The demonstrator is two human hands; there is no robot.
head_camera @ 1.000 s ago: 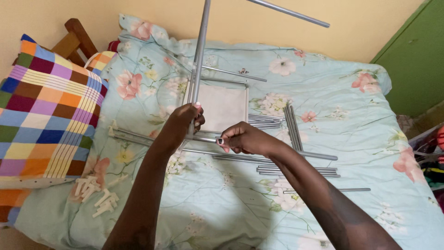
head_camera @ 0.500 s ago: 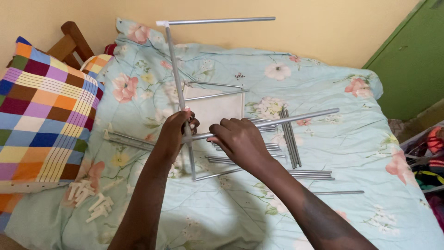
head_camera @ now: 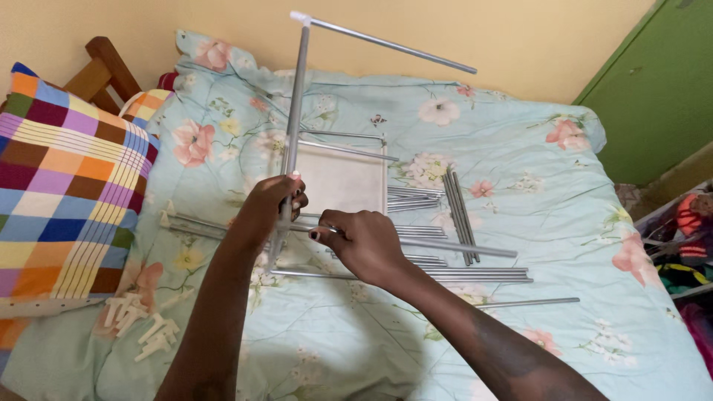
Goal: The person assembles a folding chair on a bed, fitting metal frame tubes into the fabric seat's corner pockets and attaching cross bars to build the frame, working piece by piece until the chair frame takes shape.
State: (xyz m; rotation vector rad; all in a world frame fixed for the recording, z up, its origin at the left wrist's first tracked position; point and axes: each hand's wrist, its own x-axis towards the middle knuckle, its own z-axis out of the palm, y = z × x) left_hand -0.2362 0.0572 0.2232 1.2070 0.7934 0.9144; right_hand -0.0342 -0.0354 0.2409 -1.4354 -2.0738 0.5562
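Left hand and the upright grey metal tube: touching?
Touching. The head view shows the left hand wrapped around the upright grey metal tube, fingers closed over it.

A checked pillow (head_camera: pixel 67 178) lies on the floral bedspread (head_camera: pixel 520 163) beside a green door (head_camera: pixel 653 89)

Head camera, single view: I get it from the person's head, tilted down and forward over the bed (head_camera: pixel 520 148). Both forearms enter from the bottom edge; left hand (head_camera: pixel 271 204) and right hand (head_camera: pixel 364 241) sit near centre, close to the lens. Facing: toward the yellow wall (head_camera: pixel 148 26) at the top of frame. Left margin: checked pillow (head_camera: pixel 67 178). Right margin: green door (head_camera: pixel 653 89). No second view, so no shared part of the scene to record.
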